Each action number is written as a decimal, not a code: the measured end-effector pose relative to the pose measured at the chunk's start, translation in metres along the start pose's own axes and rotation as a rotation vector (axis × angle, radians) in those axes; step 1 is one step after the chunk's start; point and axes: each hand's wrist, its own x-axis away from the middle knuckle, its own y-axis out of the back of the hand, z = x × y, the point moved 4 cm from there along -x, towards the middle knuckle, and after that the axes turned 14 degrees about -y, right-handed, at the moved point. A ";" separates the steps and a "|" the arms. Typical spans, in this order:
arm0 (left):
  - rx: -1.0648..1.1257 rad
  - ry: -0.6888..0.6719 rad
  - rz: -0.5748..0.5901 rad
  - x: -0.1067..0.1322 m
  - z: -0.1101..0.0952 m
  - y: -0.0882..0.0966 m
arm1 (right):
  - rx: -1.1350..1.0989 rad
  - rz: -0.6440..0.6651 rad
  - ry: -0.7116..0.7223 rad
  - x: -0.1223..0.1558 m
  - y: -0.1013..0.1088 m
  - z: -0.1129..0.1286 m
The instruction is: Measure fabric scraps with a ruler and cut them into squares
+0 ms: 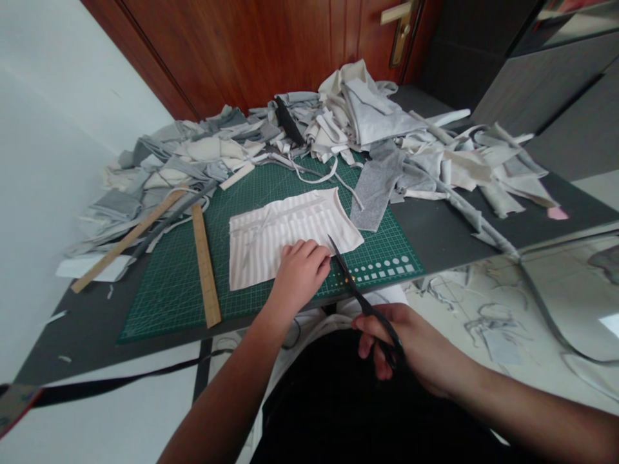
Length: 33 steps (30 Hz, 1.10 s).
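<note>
A white striped piece of fabric (290,229) lies flat on a green cutting mat (184,283). My left hand (300,270) rests on the fabric's near edge with its fingers curled, pressing it down. My right hand (401,345) is closed round the handles of black scissors (360,293). The blades point up and left, and their tip touches the fabric's near right edge, just beside my left hand's fingers.
Two wooden rulers (206,264) (128,240) lie on the left of the mat. A big heap of grey and white fabric scraps (338,129) covers the back of the dark table (435,238). Scraps litter the floor (483,309) at right. A wooden door (271,45) stands behind.
</note>
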 end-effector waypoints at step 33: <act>0.132 -0.003 -0.006 0.001 0.005 -0.002 | -0.020 -0.087 0.072 -0.021 -0.003 0.012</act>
